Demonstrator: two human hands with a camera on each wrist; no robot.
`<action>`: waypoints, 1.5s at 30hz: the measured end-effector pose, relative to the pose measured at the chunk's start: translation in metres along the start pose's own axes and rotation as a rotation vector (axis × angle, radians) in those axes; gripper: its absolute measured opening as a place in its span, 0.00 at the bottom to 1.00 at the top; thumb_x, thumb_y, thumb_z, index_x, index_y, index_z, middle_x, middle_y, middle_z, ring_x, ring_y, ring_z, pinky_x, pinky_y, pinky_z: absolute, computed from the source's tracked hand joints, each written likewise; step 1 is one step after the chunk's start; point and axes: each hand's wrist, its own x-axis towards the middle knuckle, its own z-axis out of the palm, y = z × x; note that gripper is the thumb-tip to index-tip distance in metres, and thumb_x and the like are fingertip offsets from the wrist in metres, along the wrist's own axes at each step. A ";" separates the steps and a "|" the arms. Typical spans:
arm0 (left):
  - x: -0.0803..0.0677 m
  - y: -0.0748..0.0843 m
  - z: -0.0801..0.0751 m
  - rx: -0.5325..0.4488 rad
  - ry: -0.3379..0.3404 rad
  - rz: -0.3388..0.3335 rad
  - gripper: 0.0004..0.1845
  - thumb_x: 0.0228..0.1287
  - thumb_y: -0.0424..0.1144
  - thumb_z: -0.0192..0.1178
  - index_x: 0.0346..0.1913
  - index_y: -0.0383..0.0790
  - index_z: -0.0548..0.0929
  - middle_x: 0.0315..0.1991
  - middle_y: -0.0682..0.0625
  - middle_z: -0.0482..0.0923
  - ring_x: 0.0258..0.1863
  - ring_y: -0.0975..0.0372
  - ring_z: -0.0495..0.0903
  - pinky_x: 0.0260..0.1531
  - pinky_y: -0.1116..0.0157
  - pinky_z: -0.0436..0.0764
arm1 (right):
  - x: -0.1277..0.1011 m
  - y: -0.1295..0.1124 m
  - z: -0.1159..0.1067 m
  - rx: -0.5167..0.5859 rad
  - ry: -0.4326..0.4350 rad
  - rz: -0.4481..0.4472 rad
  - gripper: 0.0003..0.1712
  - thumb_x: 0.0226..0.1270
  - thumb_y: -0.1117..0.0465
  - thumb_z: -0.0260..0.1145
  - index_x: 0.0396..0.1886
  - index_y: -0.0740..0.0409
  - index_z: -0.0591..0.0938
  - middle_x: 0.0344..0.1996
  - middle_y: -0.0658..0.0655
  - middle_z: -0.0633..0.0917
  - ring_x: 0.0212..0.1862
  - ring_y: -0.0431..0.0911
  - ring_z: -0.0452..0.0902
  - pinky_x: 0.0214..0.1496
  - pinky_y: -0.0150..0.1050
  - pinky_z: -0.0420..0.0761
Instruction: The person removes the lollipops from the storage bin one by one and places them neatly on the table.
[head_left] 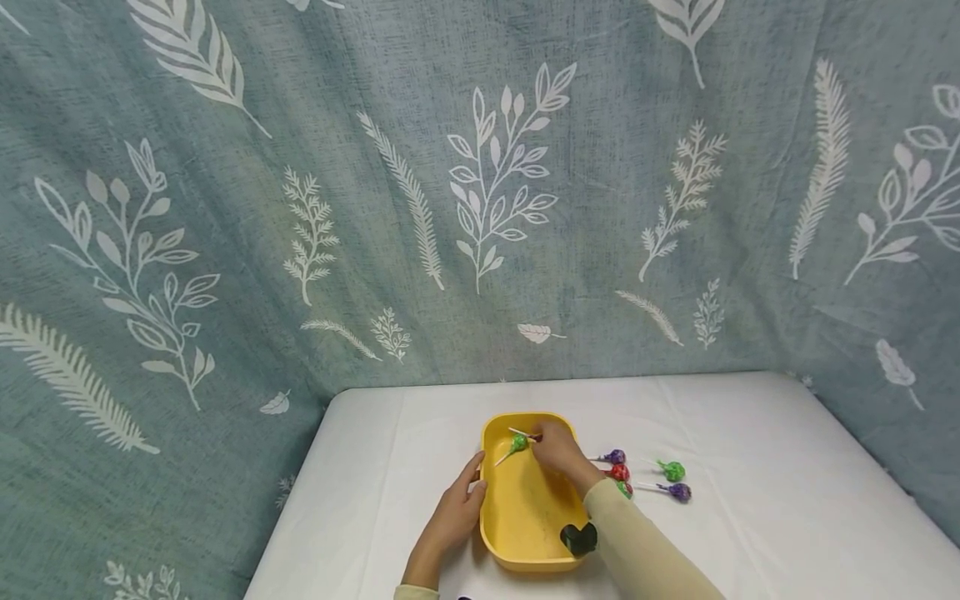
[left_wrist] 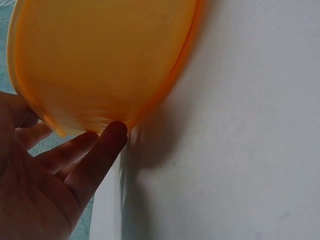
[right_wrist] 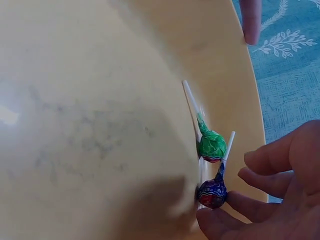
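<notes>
Lollipops are the thing here, mostly sitting in or beside a yellow tray (head_left: 525,508) at the lower middle of the head view. A green lollipop (head_left: 517,443) lies in the tray's far end, and the right hand (head_left: 558,450) reaches in just beside it. From here I can't tell what those fingers are doing. The left hand (head_left: 457,508) rests against the tray's left wall with the fingers fairly straight, probably to keep it from sliding. Four more lollipops wait on the white table (head_left: 750,467) just right of the tray: purple one (head_left: 615,457), red one (head_left: 619,472), another green (head_left: 672,471), another purple (head_left: 679,492).

Left wrist view: the tray (left_wrist: 100,60) fills the upper left, and straight fingers (left_wrist: 97,160) touch its outer wall from below. Nothing is gripped, it's just a brace.

Right wrist view: the tray floor (right_wrist: 90,110) takes up most of the frame. The green lollipop (right_wrist: 212,145) lies against the wall at centre right, stick pointing up-left. Just below it is a dark blue-red lollipop (right_wrist: 212,192), with the right fingertips (right_wrist: 212,220) touching or lightly pinching its head. The other fingers are loosely curled and spread apart. It looks low enough to be resting on the tray, but I can't say for sure.
</notes>
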 end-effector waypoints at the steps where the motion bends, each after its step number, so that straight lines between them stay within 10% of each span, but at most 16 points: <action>1: 0.000 0.000 0.000 -0.002 -0.001 0.000 0.28 0.79 0.38 0.47 0.78 0.41 0.62 0.64 0.30 0.73 0.55 0.42 0.81 0.58 0.41 0.75 | 0.001 0.000 0.000 -0.011 -0.002 -0.011 0.18 0.65 0.71 0.59 0.53 0.73 0.81 0.47 0.67 0.84 0.42 0.53 0.77 0.50 0.52 0.80; 31: 0.001 -0.001 -0.001 -0.012 0.001 -0.001 0.28 0.79 0.37 0.48 0.78 0.38 0.62 0.63 0.29 0.73 0.53 0.42 0.82 0.56 0.42 0.77 | -0.003 0.002 0.012 0.097 -0.059 0.005 0.06 0.56 0.69 0.73 0.34 0.63 0.86 0.26 0.53 0.82 0.25 0.45 0.75 0.27 0.36 0.78; 45: 0.000 -0.001 0.001 -0.026 0.005 -0.028 0.28 0.79 0.38 0.49 0.78 0.42 0.62 0.63 0.31 0.73 0.50 0.47 0.83 0.52 0.45 0.80 | -0.012 -0.004 -0.007 0.175 -0.024 -0.046 0.06 0.60 0.65 0.73 0.36 0.60 0.88 0.33 0.52 0.84 0.35 0.46 0.77 0.40 0.43 0.83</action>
